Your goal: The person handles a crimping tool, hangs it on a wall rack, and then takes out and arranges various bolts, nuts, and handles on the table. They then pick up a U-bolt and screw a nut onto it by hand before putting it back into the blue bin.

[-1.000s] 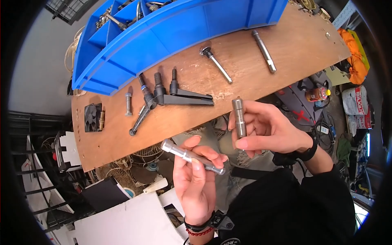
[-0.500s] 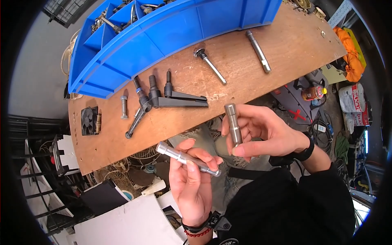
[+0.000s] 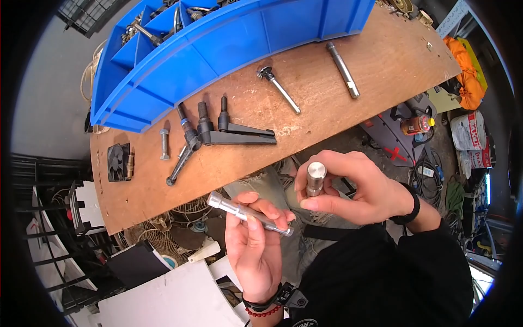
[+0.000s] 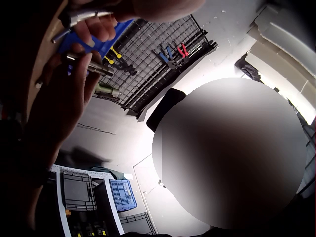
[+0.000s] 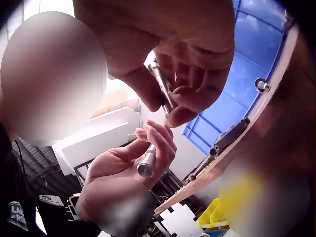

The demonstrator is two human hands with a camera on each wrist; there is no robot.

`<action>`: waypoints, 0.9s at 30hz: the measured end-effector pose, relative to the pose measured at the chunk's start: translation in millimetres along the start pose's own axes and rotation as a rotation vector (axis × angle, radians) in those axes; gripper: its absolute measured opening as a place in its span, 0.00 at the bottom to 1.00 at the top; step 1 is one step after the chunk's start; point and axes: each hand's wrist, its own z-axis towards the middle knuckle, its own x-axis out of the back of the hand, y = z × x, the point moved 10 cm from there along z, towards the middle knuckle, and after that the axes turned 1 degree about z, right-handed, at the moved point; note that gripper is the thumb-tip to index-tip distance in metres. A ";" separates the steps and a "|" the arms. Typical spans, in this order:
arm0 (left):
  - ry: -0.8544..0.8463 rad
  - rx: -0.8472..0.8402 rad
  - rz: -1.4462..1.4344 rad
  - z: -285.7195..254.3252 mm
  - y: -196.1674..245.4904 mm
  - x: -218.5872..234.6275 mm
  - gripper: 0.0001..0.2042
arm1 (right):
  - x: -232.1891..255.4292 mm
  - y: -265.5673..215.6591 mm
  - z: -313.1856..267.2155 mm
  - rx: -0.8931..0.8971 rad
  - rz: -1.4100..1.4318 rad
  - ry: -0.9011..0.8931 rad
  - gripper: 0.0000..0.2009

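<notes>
My left hand (image 3: 255,256) pinches a grooved steel pin (image 3: 235,209) between thumb and fingers, slanting down to the right. Opposite it, my right hand (image 3: 359,191) grips a second grooved steel pin (image 3: 316,173), its flat round end turned up toward the head camera. Both hands are in front of the wooden table's near edge, a short way apart. From the right wrist, the right hand's pin (image 5: 162,85) shows between thumb and fingertips, above the left hand's pin (image 5: 146,163).
On the wooden table (image 3: 381,71) lie black clamping levers (image 3: 239,137), a bolt (image 3: 164,144), a small fan (image 3: 118,162) with a brass-coloured fitting, a rod with a dark knob (image 3: 280,90) and a steel shaft (image 3: 343,71). Behind them stands a blue divided bin (image 3: 218,52) of metal parts.
My right hand has tipped its pin from nearly upright until the end faces the head camera. The left hand keeps its hold with little motion. The head view has shifted slightly.
</notes>
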 end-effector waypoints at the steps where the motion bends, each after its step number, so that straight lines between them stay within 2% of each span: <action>1: 0.002 0.000 -0.007 -0.2 -0.2 0.8 0.16 | 0.0 -1.8 0.1 0.008 -0.019 0.001 0.12; 9: 0.007 0.000 -0.023 -0.5 -0.9 3.4 0.16 | -2.2 -17.0 1.2 0.160 -0.114 -0.002 0.13; 15: 0.002 -0.001 -0.036 -0.2 -1.1 4.0 0.16 | -1.8 -15.4 2.5 0.133 -0.098 0.020 0.11; 21: 0.012 0.006 -0.028 -0.8 -1.6 5.2 0.15 | -10.3 29.1 0.1 -0.228 0.204 -0.025 0.15; 27: 0.009 0.005 -0.031 -1.3 -2.4 7.0 0.15 | -8.2 32.7 -2.0 -0.283 0.655 0.050 0.14</action>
